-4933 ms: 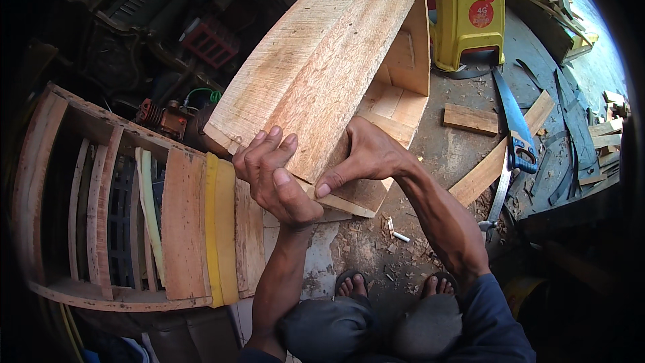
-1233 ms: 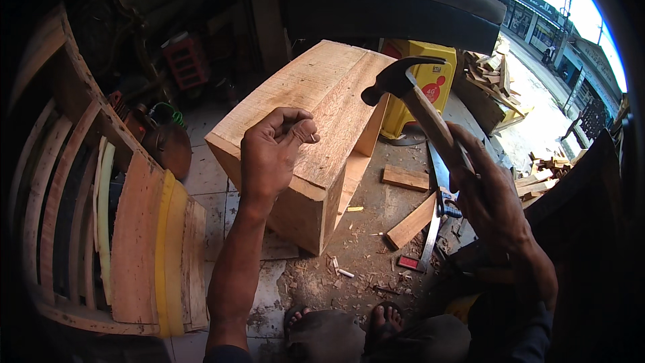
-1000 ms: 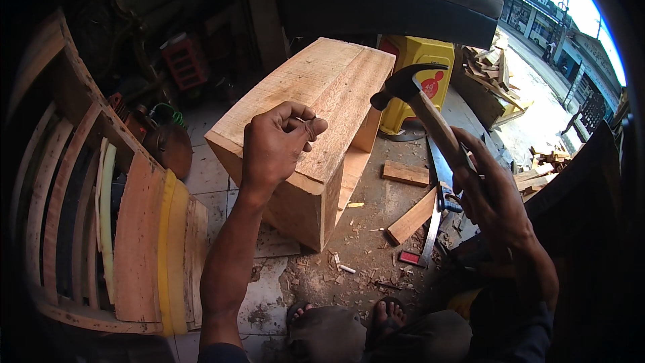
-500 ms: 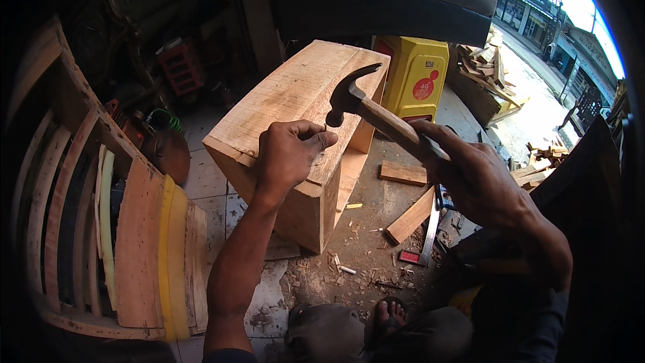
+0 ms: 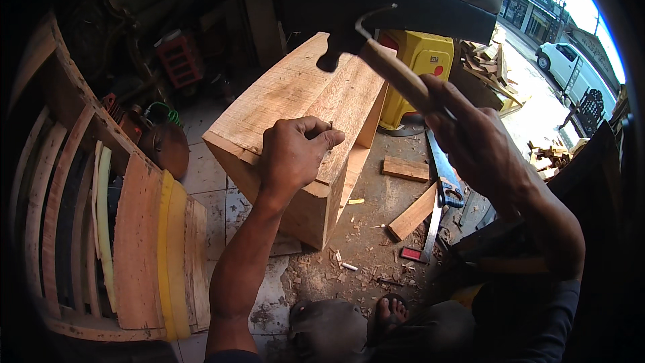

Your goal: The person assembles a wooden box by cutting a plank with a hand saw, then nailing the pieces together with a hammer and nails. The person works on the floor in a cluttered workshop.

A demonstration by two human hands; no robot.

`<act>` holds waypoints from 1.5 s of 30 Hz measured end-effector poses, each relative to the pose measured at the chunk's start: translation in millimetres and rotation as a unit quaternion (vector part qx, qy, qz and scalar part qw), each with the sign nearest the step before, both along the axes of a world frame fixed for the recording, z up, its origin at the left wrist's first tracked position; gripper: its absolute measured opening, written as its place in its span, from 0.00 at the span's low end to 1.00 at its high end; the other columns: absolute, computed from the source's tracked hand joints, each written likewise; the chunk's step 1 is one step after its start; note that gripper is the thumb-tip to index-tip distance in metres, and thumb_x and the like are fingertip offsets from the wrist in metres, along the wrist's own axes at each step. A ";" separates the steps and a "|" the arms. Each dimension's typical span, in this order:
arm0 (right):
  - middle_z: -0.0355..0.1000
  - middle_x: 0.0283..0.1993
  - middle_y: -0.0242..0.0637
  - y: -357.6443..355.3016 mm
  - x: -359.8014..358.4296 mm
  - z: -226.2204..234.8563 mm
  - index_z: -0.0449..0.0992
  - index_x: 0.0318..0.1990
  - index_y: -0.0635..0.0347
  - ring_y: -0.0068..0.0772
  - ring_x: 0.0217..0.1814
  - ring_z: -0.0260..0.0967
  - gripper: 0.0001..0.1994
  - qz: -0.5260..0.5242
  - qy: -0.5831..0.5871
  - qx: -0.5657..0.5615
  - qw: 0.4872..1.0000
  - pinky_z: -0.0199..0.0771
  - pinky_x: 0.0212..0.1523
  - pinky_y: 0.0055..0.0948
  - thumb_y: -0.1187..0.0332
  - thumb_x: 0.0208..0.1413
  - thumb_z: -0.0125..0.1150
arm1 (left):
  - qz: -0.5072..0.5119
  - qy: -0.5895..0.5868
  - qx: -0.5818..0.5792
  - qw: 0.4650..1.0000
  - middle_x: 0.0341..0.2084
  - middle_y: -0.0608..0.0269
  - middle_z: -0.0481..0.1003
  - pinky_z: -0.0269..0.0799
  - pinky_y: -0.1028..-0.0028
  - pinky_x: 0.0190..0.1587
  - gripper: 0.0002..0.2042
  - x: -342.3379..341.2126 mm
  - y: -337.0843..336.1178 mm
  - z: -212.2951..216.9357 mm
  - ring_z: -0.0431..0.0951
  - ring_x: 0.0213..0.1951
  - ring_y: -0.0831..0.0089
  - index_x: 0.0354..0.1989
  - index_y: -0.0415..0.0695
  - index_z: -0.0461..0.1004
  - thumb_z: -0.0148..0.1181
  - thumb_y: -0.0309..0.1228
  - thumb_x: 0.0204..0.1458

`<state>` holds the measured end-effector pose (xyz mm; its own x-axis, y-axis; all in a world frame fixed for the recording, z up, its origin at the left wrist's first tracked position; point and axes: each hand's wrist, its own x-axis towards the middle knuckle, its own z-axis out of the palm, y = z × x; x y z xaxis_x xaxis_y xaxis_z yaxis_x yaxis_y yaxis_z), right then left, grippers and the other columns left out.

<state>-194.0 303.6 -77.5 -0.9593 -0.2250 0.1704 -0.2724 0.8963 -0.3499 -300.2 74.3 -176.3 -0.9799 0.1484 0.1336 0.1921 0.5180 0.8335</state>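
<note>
A wooden box-like frame (image 5: 269,97) stands in front of me, its broad plank face turned up. My left hand (image 5: 295,151) rests on that face near the right edge, thumb and forefinger pinching a nail (image 5: 330,125) whose top end pokes out above the fingers. Above and to the right, my right hand (image 5: 474,134) is closed round the wooden handle of a claw hammer (image 5: 396,77). The dark hammer head is raised over the plank, apart from the nail, with its claw pointing up and away.
On the floor to the right lie a handsaw (image 5: 443,171), a square (image 5: 430,232) and wood offcuts (image 5: 406,168) among shavings. A slatted wooden frame (image 5: 141,242) stands at the left. Behind the box are a yellow container (image 5: 420,70) and a wood pile (image 5: 489,70).
The hammer has risen away from the nail, lifted by my right hand. My left hand stays at the plank, pinching the nail. A white vehicle has appeared on the street outside.
</note>
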 end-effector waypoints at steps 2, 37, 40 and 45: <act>0.80 0.40 0.54 7.8 -5.5 -17.3 0.67 0.68 0.61 0.49 0.40 0.83 0.22 0.057 0.012 0.044 0.997 0.83 0.42 0.49 0.63 0.71 0.53 | -0.001 0.016 0.003 1.000 0.23 0.62 0.82 0.71 0.71 0.34 0.14 -0.7 1.6 -2.4 0.75 0.26 0.80 0.37 0.39 0.86 0.75 0.39 0.53; 0.70 0.23 0.35 -0.1 12.0 15.1 0.67 0.53 0.58 0.30 0.18 0.69 0.13 -0.039 0.036 -0.065 0.996 0.66 0.20 0.34 0.59 0.72 0.51 | 0.119 0.211 -0.349 0.905 0.64 0.53 0.71 0.53 0.51 0.71 0.24 -42.4 -40.6 -18.9 0.66 0.68 0.56 0.64 0.44 0.73 0.49 0.47 0.68; 0.66 0.22 0.28 13.1 -7.2 -10.3 0.67 0.49 0.58 0.20 0.17 0.66 0.17 -0.089 0.190 -0.429 0.878 0.61 0.17 0.24 0.52 0.74 0.47 | 0.116 0.193 -0.354 0.908 0.63 0.52 0.71 0.53 0.51 0.72 0.24 -42.5 -46.0 -19.4 0.67 0.67 0.56 0.64 0.45 0.74 0.49 0.47 0.68; 0.68 0.21 0.47 -1.5 15.9 -52.2 0.62 0.47 0.58 0.53 0.22 0.73 0.15 0.005 -0.119 0.038 0.992 0.66 0.22 0.45 0.57 0.70 0.55 | 0.121 0.239 -0.337 0.903 0.58 0.52 0.73 0.55 0.48 0.69 0.23 -45.8 -44.9 -26.4 0.69 0.64 0.56 0.61 0.42 0.75 0.51 0.46 0.67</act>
